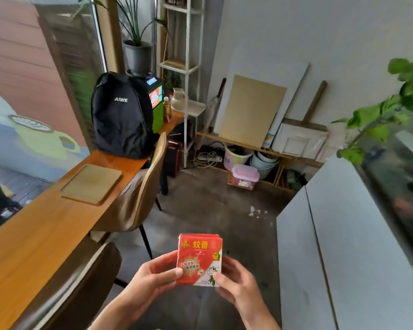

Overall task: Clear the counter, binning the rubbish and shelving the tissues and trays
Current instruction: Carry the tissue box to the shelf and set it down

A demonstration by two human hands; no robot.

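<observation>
Both hands hold a red and white box (200,256) upright over the floor, low in the middle of the view. My left hand (150,279) grips its left edge with the thumb on the front. My right hand (236,282) grips its lower right corner. On the long wooden counter (34,234) at the left lies a flat wooden tray (92,183). A white shelf unit (188,67) stands at the counter's far end, with a cream tray (191,108) and a jug (178,96) on one level.
A black backpack (122,115), a bottle (167,109) and a green box (156,103) stand at the counter's far end. Two tan chairs (138,196) are tucked under it. A low rack (260,148) with buckets and boards runs along the wall. A grey cabinet (343,246) is at the right.
</observation>
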